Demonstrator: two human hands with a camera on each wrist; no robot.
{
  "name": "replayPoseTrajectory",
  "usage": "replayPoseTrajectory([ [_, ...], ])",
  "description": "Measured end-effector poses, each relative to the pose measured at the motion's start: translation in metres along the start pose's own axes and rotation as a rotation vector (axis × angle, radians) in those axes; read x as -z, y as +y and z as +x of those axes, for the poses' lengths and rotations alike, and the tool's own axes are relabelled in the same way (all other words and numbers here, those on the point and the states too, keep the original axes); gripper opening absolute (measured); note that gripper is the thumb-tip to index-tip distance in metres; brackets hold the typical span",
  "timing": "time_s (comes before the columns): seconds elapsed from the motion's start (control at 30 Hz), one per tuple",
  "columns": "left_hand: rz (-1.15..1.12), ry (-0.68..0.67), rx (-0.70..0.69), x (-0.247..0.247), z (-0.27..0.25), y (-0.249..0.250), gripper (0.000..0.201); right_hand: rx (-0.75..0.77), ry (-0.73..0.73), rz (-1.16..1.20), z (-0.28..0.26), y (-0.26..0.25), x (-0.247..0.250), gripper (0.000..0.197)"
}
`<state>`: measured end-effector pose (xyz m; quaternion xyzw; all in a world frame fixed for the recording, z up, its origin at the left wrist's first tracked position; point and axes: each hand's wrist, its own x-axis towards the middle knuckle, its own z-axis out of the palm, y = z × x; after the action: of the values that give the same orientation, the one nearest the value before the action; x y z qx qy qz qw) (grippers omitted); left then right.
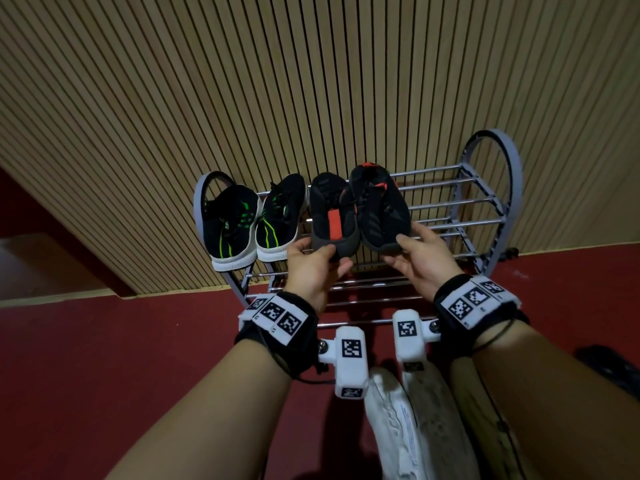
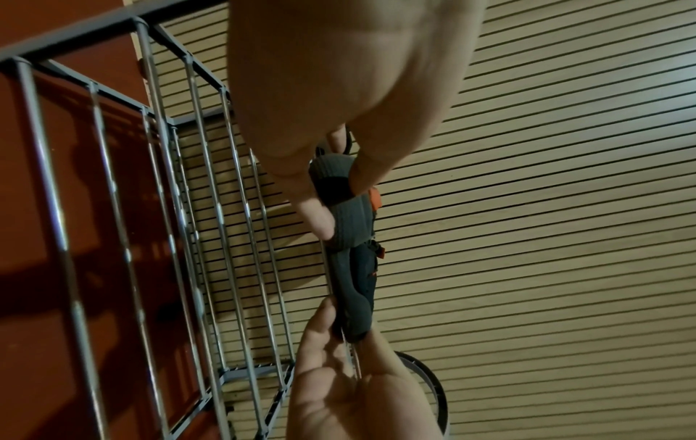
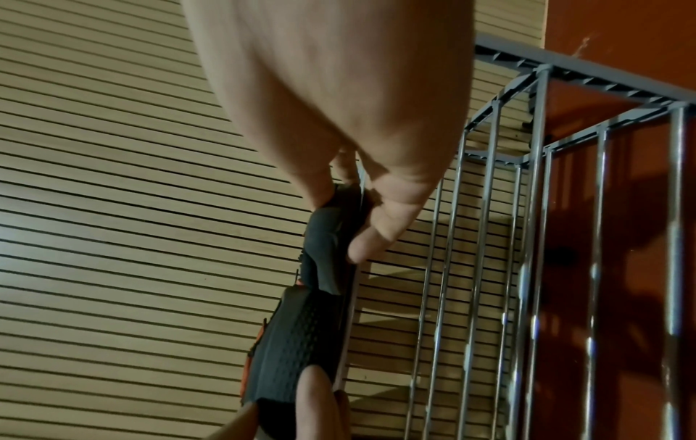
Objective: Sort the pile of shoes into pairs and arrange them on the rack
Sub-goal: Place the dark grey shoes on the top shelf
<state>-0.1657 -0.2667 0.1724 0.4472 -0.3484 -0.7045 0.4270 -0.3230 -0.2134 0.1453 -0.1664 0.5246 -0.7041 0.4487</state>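
Two black shoes with green stripes [image 1: 239, 223] stand side by side at the left end of the rack's [image 1: 515, 174] top shelf. Right of them are two black shoes with orange-red trim. My left hand [image 1: 322, 252] pinches the near end of the left one [image 1: 330, 216]. The right one [image 1: 379, 209] is gripped at its near end by my right hand [image 1: 405, 242]. In the left wrist view, thumb and fingers [image 2: 320, 214] clamp the grey sole [image 2: 350, 226]. The right wrist view shows my fingers [image 3: 376, 232] on the other dark shoe [image 3: 327, 232], level with the front bar.
The rack has chrome bars and grey looped ends, and it stands against a slatted wooden wall on a red floor. Lower shelves show beneath my hands. White and beige shoes [image 1: 391, 427] lie on the floor near me. A dark shoe [image 1: 609, 368] sits at the right edge.
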Motion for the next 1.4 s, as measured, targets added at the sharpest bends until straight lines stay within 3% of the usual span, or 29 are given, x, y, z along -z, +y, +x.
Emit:
replayPoseTrajectory([
  [0.27, -0.024, 0.001, -0.018, -0.002, 0.003, -0.003, 0.046, -0.058, -0.095, -0.047, 0.0, -0.005, 0.004, 0.039],
  [0.47, -0.01, 0.031, -0.045, 0.001, 0.012, -0.004, 0.049, -0.01, -0.032, -0.009, 0.004, 0.002, -0.005, 0.055],
  [0.7, -0.039, 0.053, -0.076, -0.004, 0.01, -0.008, 0.048, 0.018, -0.043, -0.068, 0.008, 0.003, -0.004, 0.05],
  [0.9, -0.011, 0.054, -0.087, -0.005, 0.005, -0.009, 0.051, 0.009, -0.055, -0.173, 0.0, 0.002, -0.004, 0.034],
  [1.07, 0.011, 0.022, -0.069, -0.003, -0.011, -0.006, 0.034, -0.055, -0.069, -0.25, -0.016, 0.001, 0.001, 0.047],
  [1.17, 0.123, 0.01, -0.087, 0.0, -0.021, -0.011, 0.035, -0.089, -0.072, -0.288, -0.029, 0.0, 0.006, 0.059],
  [1.33, 0.341, -0.007, 0.025, 0.006, -0.044, -0.027, 0.04, -0.149, -0.038, -0.378, -0.054, 0.004, 0.014, 0.055],
  [1.4, 0.453, -0.034, 0.045, 0.008, -0.055, -0.037, 0.029, -0.177, -0.025, -0.424, -0.067, 0.009, 0.019, 0.052],
])
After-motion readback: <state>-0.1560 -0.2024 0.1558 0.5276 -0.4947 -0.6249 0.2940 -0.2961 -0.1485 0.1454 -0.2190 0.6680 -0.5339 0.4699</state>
